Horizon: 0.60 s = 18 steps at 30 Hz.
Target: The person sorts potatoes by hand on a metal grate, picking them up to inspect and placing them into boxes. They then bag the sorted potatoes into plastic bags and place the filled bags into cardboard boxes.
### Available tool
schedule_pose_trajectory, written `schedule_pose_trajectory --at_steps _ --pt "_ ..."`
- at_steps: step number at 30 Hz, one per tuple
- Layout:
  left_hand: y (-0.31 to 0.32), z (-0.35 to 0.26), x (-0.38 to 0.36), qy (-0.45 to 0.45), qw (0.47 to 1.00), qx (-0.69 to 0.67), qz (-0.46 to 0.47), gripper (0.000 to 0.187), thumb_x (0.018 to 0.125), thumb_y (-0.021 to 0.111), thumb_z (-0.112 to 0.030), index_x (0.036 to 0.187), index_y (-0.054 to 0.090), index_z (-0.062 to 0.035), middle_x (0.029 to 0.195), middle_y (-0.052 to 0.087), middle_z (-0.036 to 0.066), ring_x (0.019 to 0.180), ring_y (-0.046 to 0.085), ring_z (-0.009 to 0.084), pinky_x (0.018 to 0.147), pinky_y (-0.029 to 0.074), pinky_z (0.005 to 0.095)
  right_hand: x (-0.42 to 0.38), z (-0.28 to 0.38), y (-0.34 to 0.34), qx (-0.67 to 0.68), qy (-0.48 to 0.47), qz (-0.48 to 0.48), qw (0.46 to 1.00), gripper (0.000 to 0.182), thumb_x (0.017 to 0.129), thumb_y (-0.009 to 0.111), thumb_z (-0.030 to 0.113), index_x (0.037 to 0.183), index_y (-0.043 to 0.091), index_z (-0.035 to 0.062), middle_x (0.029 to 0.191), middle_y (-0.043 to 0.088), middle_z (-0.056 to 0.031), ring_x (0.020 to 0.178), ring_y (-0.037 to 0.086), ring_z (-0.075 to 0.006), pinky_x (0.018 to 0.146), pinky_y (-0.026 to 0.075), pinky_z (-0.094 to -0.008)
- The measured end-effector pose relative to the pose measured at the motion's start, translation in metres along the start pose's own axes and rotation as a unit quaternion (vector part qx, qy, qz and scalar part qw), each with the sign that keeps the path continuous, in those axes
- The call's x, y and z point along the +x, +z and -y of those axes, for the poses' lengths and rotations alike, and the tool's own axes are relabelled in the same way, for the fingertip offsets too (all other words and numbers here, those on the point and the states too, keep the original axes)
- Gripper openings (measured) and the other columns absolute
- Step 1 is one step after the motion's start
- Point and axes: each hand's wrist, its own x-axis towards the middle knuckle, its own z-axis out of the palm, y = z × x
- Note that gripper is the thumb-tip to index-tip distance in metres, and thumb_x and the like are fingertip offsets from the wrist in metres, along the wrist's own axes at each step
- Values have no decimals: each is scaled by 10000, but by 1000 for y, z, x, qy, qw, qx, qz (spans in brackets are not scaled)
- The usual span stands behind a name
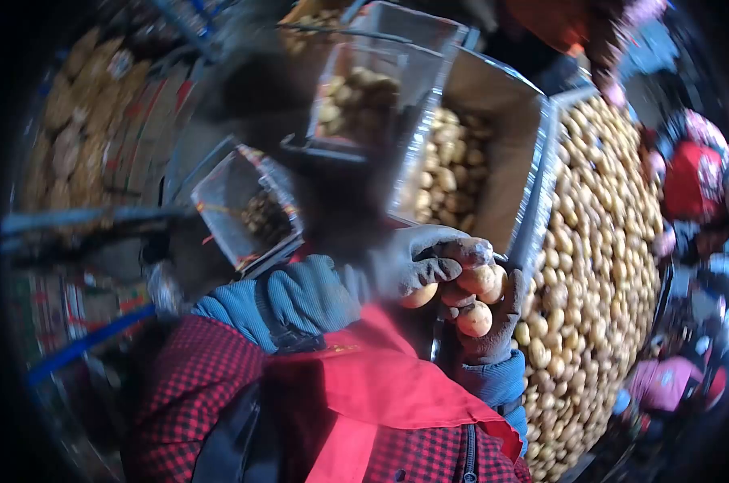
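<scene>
My left hand (pixel 419 259), in a grey glove with a blue ribbed cuff, reaches in from the left with its fingers curled over a potato (pixel 419 295). My right hand (pixel 497 326), in a dirty grey glove, cups several potatoes (pixel 474 319) from below and the right side. The two hands are close together in front of my red apron (pixel 397 386). Part of the potatoes between them is hidden by the gloved fingers.
To the right spreads a large bed of potatoes (pixel 582 282). Ahead is a cardboard-lined bin (pixel 501 153) part-filled with potatoes. Smaller bins (pixel 227 209) holding potatoes stand left. Other people work along the far right side, among them one in red (pixel 693 181). A blue bar (pixel 91 344) lies left.
</scene>
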Motion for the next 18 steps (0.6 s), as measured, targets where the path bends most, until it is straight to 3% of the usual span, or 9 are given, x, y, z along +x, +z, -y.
schedule_pose_trajectory --at_steps 4,6,7,8,9,12,15,16,18 --pt "-42 -27 -57 64 981 67 -171 555 990 725 -322 1408 577 12 1337 664 104 1257 601 190 1124 452 368 61 -18 70 76 192 -8 979 756 1048 288 657 1281 584 1 1003 697 -137 778 639 -223 687 538 -337" --pt "-57 -42 -83 106 962 75 -242 381 1061 624 -217 1358 607 20 1293 660 107 1197 619 175 1040 502 339 89 -33 104 97 278 31 955 745 1057 294 647 1313 575 5 1066 689 -121 833 645 -226 705 541 -339" --pt "-65 -53 -100 87 952 107 -273 389 1060 624 -223 1369 601 12 1315 655 97 1200 625 185 1052 501 345 102 -49 112 68 247 160 953 700 1079 301 607 1334 572 13 1132 680 -129 881 645 -219 715 540 -331" --pt "-71 -66 -116 67 941 138 -303 398 1060 624 -229 1381 596 4 1338 650 87 1204 631 194 1064 501 350 118 -63 121 92 282 218 930 672 1088 311 582 1349 565 18 1151 673 -128 909 645 -216 745 540 -333" --pt "-90 -54 -136 108 911 217 -334 418 1058 625 -228 1404 577 1 1361 642 82 1200 637 201 1066 502 348 133 -74 136 118 314 272 902 643 1098 321 558 1365 559 23 1170 667 -127 937 644 -214 775 541 -335" --pt "-158 -17 -205 -5 834 319 -451 492 1067 599 -238 1498 500 -23 1459 585 110 1311 577 226 1134 437 334 167 -135 172 78 359 270 890 610 1096 385 544 1379 569 37 1198 670 -109 1032 648 -235 937 526 -366" --pt "-195 -9 -232 -97 737 291 -602 667 1034 642 -340 1558 401 -5 1539 499 181 1415 484 277 1188 364 370 185 -173 180 -184 345 203 898 634 1074 449 558 1478 487 71 1260 651 -106 1077 639 -240 967 517 -386" --pt "-198 -11 -238 -133 718 332 -597 758 995 695 -383 1569 374 -5 1550 473 208 1427 466 296 1179 366 394 189 -184 177 -239 328 180 896 641 1067 479 548 1510 457 86 1281 645 -111 1104 633 -244 978 512 -385" --pt "-217 1 -254 -65 719 318 -614 722 1001 692 -358 1572 387 -39 1535 491 200 1405 484 285 1157 388 388 198 -205 133 -239 258 160 922 669 1042 553 517 1569 398 135 1347 627 -128 1215 606 -261 1033 485 -369"
